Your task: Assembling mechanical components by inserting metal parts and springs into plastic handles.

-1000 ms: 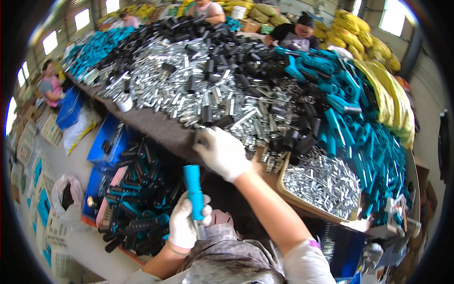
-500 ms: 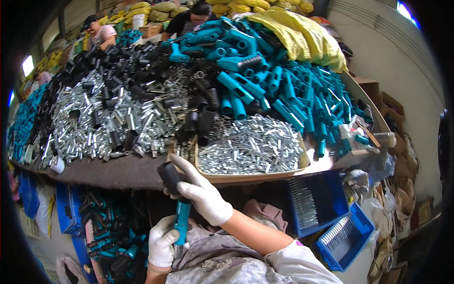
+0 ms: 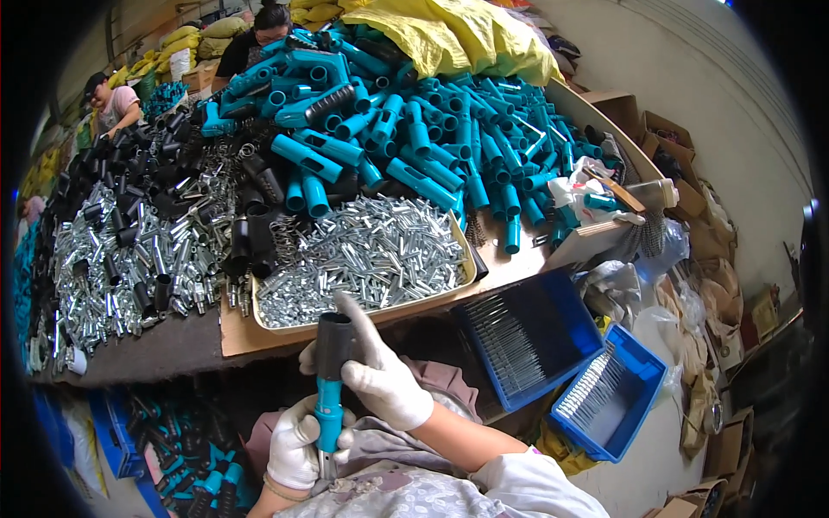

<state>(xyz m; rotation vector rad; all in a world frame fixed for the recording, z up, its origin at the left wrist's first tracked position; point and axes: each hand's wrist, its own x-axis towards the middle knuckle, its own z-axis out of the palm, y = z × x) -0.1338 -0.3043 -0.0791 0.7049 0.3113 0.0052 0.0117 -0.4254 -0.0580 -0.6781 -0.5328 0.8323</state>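
In front of my body, my white-gloved left hand [image 3: 295, 445] is closed around a teal plastic tube [image 3: 329, 414] held upright, with a metal end poking out below. A black ribless sleeve [image 3: 333, 352] sits over the tube's upper end, its hollow mouth facing up. My right hand [image 3: 387, 384], also gloved, grips that sleeve from the right. Its thumb presses the near side, some fingertips show beyond the left side, and the index finger points up past the rim. Just past my hands lies a shallow tray [image 3: 471, 274] heaped with small metal pins [image 3: 371, 250].
Teal tubes [image 3: 414, 173] pile up behind the tray, under a yellow sack [image 3: 458, 34]. Metal parts [image 3: 129, 268] and black sleeves [image 3: 95, 142] cover the table's left. Blue bins [image 3: 622, 432] with metal rods stand low at right. Two people work across the table.
My view has swung to the right. The black sleeve and teal tube have gone from leaning left to nearly upright, and my right index finger now points up.
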